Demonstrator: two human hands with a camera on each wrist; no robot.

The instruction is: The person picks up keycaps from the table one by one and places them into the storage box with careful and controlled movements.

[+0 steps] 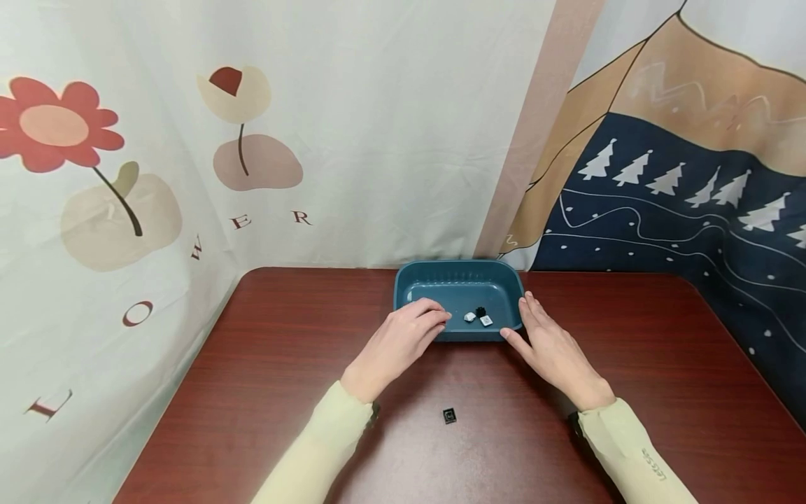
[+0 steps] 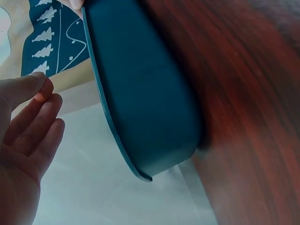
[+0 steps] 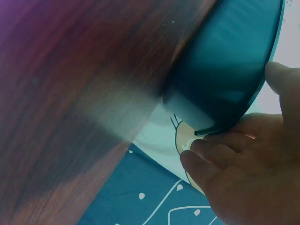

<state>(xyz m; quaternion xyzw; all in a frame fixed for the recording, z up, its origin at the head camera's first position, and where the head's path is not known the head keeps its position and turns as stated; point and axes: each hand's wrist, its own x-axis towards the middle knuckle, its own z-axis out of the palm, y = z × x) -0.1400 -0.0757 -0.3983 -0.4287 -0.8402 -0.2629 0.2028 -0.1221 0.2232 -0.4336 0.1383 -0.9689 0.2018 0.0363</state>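
A blue-green plastic bin stands at the table's back edge, holding a white keycap, a small white piece and a small black piece. Over the bin's front left rim is my left hand; its thumb and index fingertips meet, and whether something tiny sits between them is hidden. My right hand touches the bin's front right corner, thumb by the front rim and fairly straight fingers along the right side. In the right wrist view its thumb lies at the rim. A black keycap, hollow side up, lies on the table nearer me.
The dark red wooden table has rounded back corners. Directly behind it hangs a printed curtain with flowers, letters and a mountain scene. A dark band shows at each wrist below the pale sleeves.
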